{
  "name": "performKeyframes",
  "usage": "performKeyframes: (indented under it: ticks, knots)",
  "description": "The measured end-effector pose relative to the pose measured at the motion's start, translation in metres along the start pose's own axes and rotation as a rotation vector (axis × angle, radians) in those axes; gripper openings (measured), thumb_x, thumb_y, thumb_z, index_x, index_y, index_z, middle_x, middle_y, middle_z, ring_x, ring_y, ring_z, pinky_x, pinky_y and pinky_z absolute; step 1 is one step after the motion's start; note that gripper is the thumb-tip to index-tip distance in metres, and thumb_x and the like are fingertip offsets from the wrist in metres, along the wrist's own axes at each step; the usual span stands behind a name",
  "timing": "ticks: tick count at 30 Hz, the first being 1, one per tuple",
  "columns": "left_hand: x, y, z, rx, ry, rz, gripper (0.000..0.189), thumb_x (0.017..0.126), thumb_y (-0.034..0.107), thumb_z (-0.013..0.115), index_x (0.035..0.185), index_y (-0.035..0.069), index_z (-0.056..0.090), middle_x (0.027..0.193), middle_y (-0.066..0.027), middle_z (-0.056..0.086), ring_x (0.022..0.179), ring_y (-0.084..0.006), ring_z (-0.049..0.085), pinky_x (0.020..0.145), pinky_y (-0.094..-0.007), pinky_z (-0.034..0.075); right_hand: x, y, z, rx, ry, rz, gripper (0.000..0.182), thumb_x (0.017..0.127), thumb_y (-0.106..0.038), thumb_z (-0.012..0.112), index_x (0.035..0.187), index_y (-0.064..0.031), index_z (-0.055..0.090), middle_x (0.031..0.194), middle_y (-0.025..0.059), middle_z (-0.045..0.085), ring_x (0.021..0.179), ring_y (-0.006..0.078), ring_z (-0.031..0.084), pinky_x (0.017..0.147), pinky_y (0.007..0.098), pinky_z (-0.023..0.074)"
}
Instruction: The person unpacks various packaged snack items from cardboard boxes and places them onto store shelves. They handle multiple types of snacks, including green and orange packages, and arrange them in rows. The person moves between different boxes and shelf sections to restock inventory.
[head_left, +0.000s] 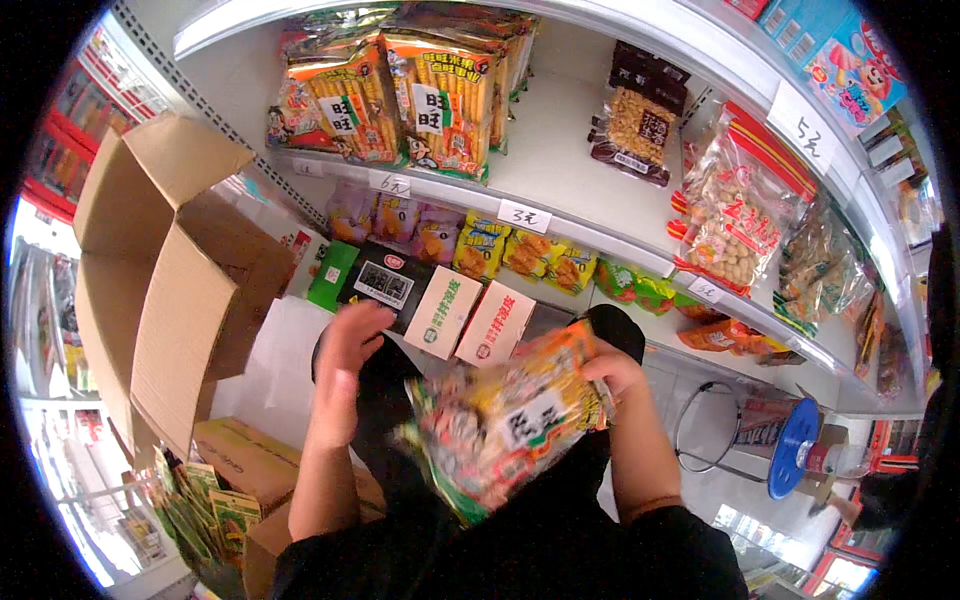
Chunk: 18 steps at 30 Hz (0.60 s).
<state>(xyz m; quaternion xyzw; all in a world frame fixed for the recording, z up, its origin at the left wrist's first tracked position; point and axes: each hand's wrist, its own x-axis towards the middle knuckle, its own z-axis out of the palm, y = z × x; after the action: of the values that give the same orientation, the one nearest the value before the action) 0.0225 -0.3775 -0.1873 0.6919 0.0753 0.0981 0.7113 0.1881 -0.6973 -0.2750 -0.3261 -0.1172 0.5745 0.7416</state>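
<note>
My right hand (613, 369) grips the upper edge of an orange, yellow and green plastic snack bag (510, 420). The bag hangs tilted above my lap and is blurred. To its left, my left hand (351, 337) is raised with nothing in it, its fingers apart and slightly blurred. Matching snack bags (450, 105) stand upright in rows on the shelf (555, 127) in front of me. Below that shelf, past my knees, are a white-and-green carton (443, 311), a white-and-red carton (495, 322) and a black box (382, 281).
A tall cardboard box (184, 322) gapes at my left, flaps raised. Peanut bags (739, 210) and a brown snack pack (637, 124) sit at the shelf's right. Small yellow packets (480, 247) line the lower shelf. A blue-seated stool (793, 448) lies at right.
</note>
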Motion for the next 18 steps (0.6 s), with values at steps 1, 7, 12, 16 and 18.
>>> performKeyframes:
  ticks: [1,7,12,16,18]
  knots:
    - [0.003,0.002,0.000,0.074,-0.171,-0.065,0.098,0.090,0.073,0.051,0.153,0.001,0.029,0.148,-0.0172,0.044,0.140,-0.0277,0.040,0.114,-0.0441,0.031,0.003,0.004,-0.009,-0.050,0.015,0.105,0.084,0.070,-0.030,0.080,0.142,0.0006,0.047,0.138,0.0189,0.057,0.122,0.0301,0.059,0.103,0.0430,0.0483]
    - [-0.014,-0.064,0.043,-0.449,-0.698,-0.665,0.116,0.087,0.065,0.063,0.159,0.000,-0.001,0.165,-0.0192,0.012,0.152,-0.0286,0.016,0.121,-0.0438,0.020,0.045,-0.018,0.013,-0.323,0.012,0.502,0.073,0.083,-0.032,0.074,0.145,-0.0048,0.046,0.139,0.0124,0.056,0.120,0.0240,0.059,0.099,0.0397,0.0506]
    - [-0.032,-0.044,0.023,-0.650,-0.446,-0.785,0.124,0.074,0.042,0.083,0.159,0.000,0.003,0.161,-0.0181,0.028,0.146,-0.0299,0.034,0.120,-0.0435,0.026,0.041,0.002,0.007,-0.052,0.187,0.204,0.072,0.088,-0.051,0.069,0.147,-0.0194,0.044,0.148,0.0045,0.047,0.136,0.0276,0.044,0.107,0.0515,0.0418]
    - [-0.042,-0.040,0.011,-0.671,-0.221,-0.538,0.120,0.078,0.040,0.080,0.158,-0.002,0.002,0.158,-0.0166,0.032,0.145,-0.0271,0.034,0.120,-0.0422,0.025,0.020,0.038,0.039,0.137,0.329,-0.139,0.099,0.080,-0.061,0.073,0.156,-0.0236,0.023,0.159,0.0088,0.028,0.143,0.0323,0.033,0.110,0.0582,0.0347]
    - [-0.037,-0.045,0.015,-0.551,-0.214,-0.467,0.118,0.079,0.040,0.079,0.158,-0.002,0.003,0.158,-0.0166,0.032,0.145,-0.0266,0.034,0.119,-0.0418,0.025,0.021,0.065,0.053,0.033,0.330,-0.141,0.127,0.071,-0.064,0.081,0.161,-0.0226,0.002,0.165,0.0126,0.013,0.150,0.0339,0.020,0.116,0.0581,0.0262]
